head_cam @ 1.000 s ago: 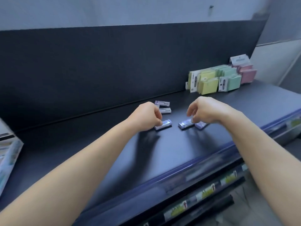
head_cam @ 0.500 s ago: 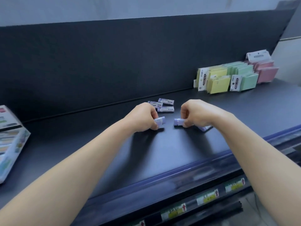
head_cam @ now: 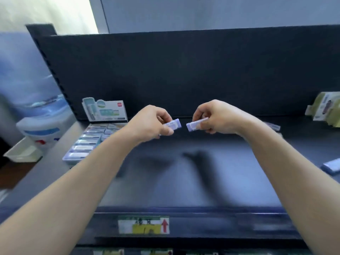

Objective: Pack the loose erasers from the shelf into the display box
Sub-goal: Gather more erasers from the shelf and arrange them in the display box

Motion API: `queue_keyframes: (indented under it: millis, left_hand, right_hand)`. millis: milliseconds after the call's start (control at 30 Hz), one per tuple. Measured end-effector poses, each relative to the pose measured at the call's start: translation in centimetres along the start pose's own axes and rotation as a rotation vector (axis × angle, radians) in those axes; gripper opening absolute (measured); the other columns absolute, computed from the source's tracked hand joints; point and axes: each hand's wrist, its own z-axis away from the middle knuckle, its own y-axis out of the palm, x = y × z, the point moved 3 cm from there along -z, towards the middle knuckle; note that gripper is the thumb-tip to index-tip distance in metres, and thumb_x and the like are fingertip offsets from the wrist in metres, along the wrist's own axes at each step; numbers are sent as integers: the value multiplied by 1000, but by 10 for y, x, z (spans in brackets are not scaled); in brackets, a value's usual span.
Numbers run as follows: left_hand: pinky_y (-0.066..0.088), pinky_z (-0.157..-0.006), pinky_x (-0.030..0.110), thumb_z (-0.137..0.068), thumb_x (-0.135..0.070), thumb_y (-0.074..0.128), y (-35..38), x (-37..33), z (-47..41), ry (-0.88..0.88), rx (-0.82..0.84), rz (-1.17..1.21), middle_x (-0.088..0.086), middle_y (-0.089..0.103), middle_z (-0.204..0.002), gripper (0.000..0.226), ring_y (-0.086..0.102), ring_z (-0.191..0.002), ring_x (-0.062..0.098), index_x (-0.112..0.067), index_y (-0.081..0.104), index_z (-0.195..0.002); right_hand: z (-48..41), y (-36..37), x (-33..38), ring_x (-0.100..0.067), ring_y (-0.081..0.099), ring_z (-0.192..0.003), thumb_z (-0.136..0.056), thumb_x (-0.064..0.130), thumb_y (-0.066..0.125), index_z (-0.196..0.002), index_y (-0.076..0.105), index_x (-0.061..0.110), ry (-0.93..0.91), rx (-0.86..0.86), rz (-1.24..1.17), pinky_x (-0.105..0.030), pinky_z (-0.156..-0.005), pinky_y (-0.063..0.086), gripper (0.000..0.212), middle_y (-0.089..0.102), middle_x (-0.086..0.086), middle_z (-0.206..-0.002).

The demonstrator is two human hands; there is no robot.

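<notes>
At the left middle of the frame an open cardboard display box (head_cam: 68, 161) sits on the dark shelf (head_cam: 184, 177), its printed lid (head_cam: 107, 111) upright at the back. Rows of wrapped erasers (head_cam: 86, 142) lie inside. At centre frame, above the shelf, the left hand (head_cam: 150, 123) pinches a small pale-lilac rectangular eraser (head_cam: 174, 124). The right hand (head_cam: 218, 116) pinches a second lilac eraser (head_cam: 193, 126) — their ends face each other, just apart. Another loose eraser (head_cam: 331, 166) lies on the shelf at the right edge — blurred.

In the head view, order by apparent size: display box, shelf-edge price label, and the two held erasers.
1. display box
2. price label
3. left eraser, pinched by left hand, and right eraser, by right hand: alike, partly finger-covered, unranked.
</notes>
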Motion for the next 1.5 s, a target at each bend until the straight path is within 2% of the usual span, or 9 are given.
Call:
queue_keyframes:
  millis: [100, 200, 333, 467, 700, 967, 1100, 1267, 1500]
  left_hand:
    - [46, -54, 17, -80, -6, 70, -46, 36, 11, -40, -85, 70, 0, 56, -65, 9, 50, -55, 8, -13, 69, -86]
    - [47, -61, 20, -81, -9, 72, -84, 70, 19, -72, -164, 110, 0, 59, -68, 10, 54, -62, 11, -18, 69, -81]
    - [48, -61, 23, -76, -10, 77, -119, 104, 25, -120, -239, 150, 5, 64, -74, 14, 57, -65, 14, -8, 66, -85]
    - [51, -64, 32, -74, -8, 78, -140, 129, 25, -151, -267, 161, 10, 66, -81, 26, 59, -69, 19, -1, 59, -90]
    - [49, -59, 23, -79, -8, 73, -148, 144, 19, -115, -190, 154, 6, 69, -84, 16, 64, -73, 15, -4, 63, -90]
    - [49, -57, 20, -83, -5, 69, -148, 148, 18, -125, -180, 188, 6, 69, -85, 9, 64, -75, 14, -6, 65, -91]
    - [52, -62, 24, -82, -5, 70, -148, 149, 19, -137, -208, 198, 6, 67, -83, 12, 62, -72, 14, -7, 65, -93]
    - [52, -63, 26, -80, -5, 72, -145, 146, 18, -155, -234, 218, 3, 64, -78, 16, 62, -69, 14, -7, 61, -92]
    - [55, -64, 26, -82, -6, 70, -141, 143, 20, -188, -265, 233, 5, 66, -83, 14, 65, -75, 16, -9, 61, -92]
  right_hand:
    - [-23, 24, 45, -12, 53, -55, -78, 11, 65, -82, 66, 19, -56, -46, -24, -25, -56, 44, 9, 60, 4, -67]
    - [-44, 46, 83, -13, 54, -56, -76, 8, 69, -84, 63, 14, -95, -86, -91, -29, -57, 47, 11, 61, 2, -72]
    - [-70, 73, 118, -13, 55, -65, -76, 7, 73, -88, 62, 12, -107, -124, -125, -30, -65, 49, 17, 60, 3, -75]
    - [-91, 96, 139, -13, 57, -75, -83, 8, 67, -91, 63, 15, -132, -142, -62, -23, -66, 46, 11, 61, 3, -84]
    - [-104, 117, 163, -7, 52, -69, -88, 1, 54, -94, 68, 19, -175, -116, 82, -16, -57, 42, 23, 59, 3, -85]
    - [-109, 131, 174, -19, 58, -91, -86, -2, 52, -98, 73, 19, -216, 6, 332, -32, -78, 53, 32, 61, -1, -99]
    - [-113, 134, 173, -21, 60, -95, -84, -1, 59, -100, 69, 11, -261, 24, 378, -36, -84, 53, 23, 65, -3, -102]
    - [-119, 132, 170, -18, 64, -92, -83, -1, 60, -98, 73, 11, -302, 13, 387, -31, -82, 54, 24, 67, -3, -103]
    - [-123, 130, 168, -17, 64, -85, -82, 0, 60, -84, 74, 14, -332, 47, 411, -29, -75, 55, 20, 67, 0, -91]
